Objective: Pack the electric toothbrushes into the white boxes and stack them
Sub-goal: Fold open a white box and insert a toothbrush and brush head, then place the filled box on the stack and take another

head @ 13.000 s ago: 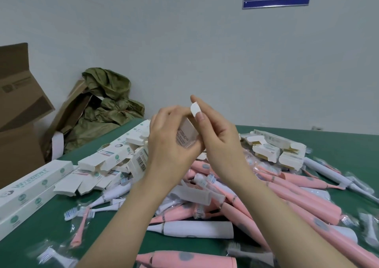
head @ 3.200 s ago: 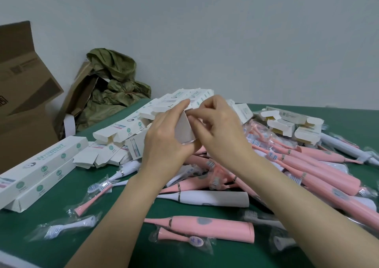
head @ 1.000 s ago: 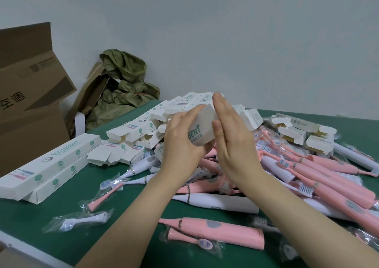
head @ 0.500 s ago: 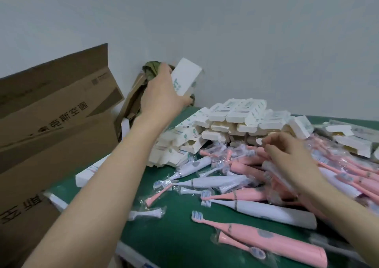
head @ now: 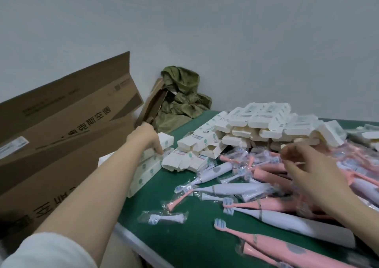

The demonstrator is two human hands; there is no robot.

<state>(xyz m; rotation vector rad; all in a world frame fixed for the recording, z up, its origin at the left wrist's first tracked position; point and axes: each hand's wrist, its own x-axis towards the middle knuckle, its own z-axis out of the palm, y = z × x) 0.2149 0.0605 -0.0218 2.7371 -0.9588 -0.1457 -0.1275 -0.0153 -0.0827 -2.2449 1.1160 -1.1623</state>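
Observation:
My left hand (head: pixel 144 137) grips a closed white box (head: pixel 167 141) and holds it down on top of the stack of packed white boxes (head: pixel 144 172) at the table's left edge. My right hand (head: pixel 311 173) hovers over the heap of pink and white electric toothbrushes (head: pixel 272 187) with its fingers loosely spread and nothing in them. A pink toothbrush (head: pixel 264 242) and a white one (head: pixel 291 221) lie nearest to me. A pile of empty white boxes (head: pixel 258 127) with open flaps sits behind the heap.
A large brown cardboard carton (head: pixel 61 128) stands just left of the green table (head: pixel 180 245). A crumpled olive cloth (head: pixel 181 97) lies in the back corner by the wall. Bagged spare brush heads (head: pixel 164 218) are scattered near the front.
My left hand has brought the closed box down from the air onto the packed stack at the left. My right hand stays over the toothbrush heap. The view has turned left.

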